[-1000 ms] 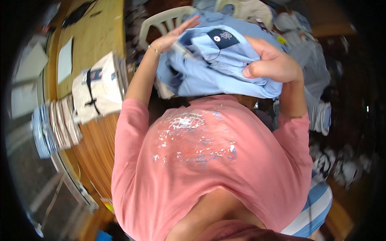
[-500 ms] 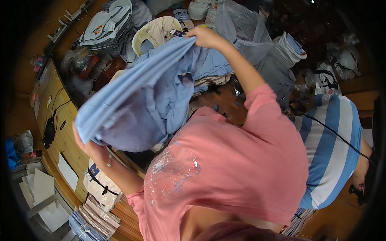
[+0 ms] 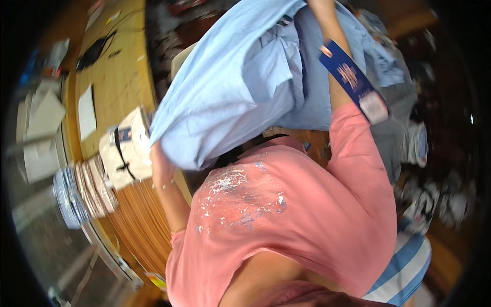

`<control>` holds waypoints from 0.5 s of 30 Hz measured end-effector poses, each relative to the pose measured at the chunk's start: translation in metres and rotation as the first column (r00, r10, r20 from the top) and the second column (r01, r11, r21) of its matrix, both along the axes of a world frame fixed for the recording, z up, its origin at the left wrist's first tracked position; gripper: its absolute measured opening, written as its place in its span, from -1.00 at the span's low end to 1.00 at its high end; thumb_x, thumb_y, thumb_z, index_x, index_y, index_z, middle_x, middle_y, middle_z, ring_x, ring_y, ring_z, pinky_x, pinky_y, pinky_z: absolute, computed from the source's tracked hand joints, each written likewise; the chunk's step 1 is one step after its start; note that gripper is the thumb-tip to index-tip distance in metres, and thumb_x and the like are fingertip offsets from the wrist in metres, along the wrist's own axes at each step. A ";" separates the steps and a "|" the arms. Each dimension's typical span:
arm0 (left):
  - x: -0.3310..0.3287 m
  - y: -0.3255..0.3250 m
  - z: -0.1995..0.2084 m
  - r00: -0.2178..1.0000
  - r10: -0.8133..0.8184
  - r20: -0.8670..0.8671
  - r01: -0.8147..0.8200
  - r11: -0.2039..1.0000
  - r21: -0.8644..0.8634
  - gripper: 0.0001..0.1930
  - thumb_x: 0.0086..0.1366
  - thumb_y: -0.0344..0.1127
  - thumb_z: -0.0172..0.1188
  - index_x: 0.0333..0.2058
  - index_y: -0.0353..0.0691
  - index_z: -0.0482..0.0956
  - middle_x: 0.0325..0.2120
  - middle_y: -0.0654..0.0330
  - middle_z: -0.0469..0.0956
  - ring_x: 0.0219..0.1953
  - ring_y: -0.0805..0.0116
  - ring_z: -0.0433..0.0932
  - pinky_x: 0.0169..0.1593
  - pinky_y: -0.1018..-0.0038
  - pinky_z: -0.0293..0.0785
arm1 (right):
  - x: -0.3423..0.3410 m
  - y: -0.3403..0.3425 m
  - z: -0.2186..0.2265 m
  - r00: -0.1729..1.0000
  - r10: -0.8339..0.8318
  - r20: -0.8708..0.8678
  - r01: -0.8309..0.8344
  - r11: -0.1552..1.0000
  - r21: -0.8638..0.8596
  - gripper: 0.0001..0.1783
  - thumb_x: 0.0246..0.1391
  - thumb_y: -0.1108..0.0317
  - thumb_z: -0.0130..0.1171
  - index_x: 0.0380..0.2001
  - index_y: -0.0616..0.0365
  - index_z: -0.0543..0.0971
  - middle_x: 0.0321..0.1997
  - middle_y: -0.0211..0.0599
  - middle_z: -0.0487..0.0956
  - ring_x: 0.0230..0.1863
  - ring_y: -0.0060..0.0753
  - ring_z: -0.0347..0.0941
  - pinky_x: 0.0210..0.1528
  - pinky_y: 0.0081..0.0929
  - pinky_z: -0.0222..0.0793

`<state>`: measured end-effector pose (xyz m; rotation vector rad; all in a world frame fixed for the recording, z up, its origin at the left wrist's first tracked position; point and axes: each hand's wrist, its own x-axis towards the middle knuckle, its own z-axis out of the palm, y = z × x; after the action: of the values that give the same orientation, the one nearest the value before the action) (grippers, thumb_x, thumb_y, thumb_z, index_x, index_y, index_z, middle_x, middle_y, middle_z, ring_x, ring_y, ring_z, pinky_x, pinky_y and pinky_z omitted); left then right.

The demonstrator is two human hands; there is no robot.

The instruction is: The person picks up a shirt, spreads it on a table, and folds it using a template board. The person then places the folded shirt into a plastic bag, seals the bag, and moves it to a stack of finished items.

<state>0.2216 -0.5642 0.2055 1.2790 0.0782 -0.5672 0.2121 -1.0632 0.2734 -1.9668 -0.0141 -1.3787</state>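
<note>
The blue shirt point(image 3: 220, 97) hangs between 2 hands: the left hand point(image 3: 162, 166) is closed on its left end, the right hand point(image 3: 322, 7) is up at its top edge — fingers out of sight, so I can't tell its grip. Holding it that wide probably spreads the cloth, leaving the tag point(image 3: 353, 82) (navy, pale-ended) dangling across the right forearm.

Right arm point(image 3: 339, 94) outstretched, right hand point(image 3: 321, 6) partly cut off, left hand point(image 3: 162, 166) nearer, gripping
</note>
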 end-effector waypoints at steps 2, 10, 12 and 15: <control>0.002 0.013 -0.066 0.995 -0.077 -0.070 0.092 0.966 0.243 -0.48 0.30 -0.07 -0.05 0.09 -0.36 0.29 0.06 -0.01 0.35 0.09 0.20 0.34 0.18 0.34 0.19 | 0.065 0.028 -0.067 1.000 -0.016 -0.007 0.015 0.998 -0.064 -0.77 -0.05 0.44 -0.03 -0.35 0.28 0.57 -0.45 -0.20 0.58 -0.35 -0.40 0.48 -0.21 -0.49 0.38; -0.046 0.006 -0.172 0.851 -0.500 0.162 0.215 0.613 0.761 -0.47 0.18 -0.21 0.16 0.06 -0.35 0.27 0.00 -0.16 0.35 0.05 -0.03 0.36 0.07 0.31 0.31 | 0.045 0.115 -0.307 0.539 0.428 -0.726 -0.233 0.903 0.360 -0.63 -0.09 0.40 0.21 -0.12 0.09 0.54 -0.11 -0.15 0.47 -0.25 -0.27 0.48 -0.14 -0.43 0.41; -0.027 -0.027 -0.170 0.791 -0.573 0.212 0.262 0.632 0.729 -0.52 0.19 -0.21 0.13 0.03 -0.34 0.30 -0.04 -0.14 0.39 0.03 -0.01 0.38 0.04 0.32 0.33 | 0.029 0.125 -0.335 0.450 0.387 -0.805 -0.206 0.922 0.329 -0.71 -0.09 0.43 0.20 -0.20 0.13 0.56 -0.23 -0.15 0.51 -0.28 -0.26 0.49 -0.19 -0.44 0.41; 0.012 -0.075 -0.196 0.654 -0.655 0.380 0.190 0.627 0.755 -0.64 0.15 -0.30 0.13 -0.08 -0.31 0.41 -0.15 -0.09 0.44 -0.07 -0.05 0.41 -0.02 0.27 0.36 | 0.017 0.150 -0.364 0.412 0.423 -0.807 -0.238 0.905 0.353 -0.80 -0.11 0.48 0.17 -0.32 0.18 0.58 -0.35 -0.15 0.55 -0.31 -0.22 0.51 -0.25 -0.41 0.41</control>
<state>0.2340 -0.6392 0.0098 2.1881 -0.7140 -0.5194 0.2294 -0.9132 -0.0910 -2.1309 0.1848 0.0226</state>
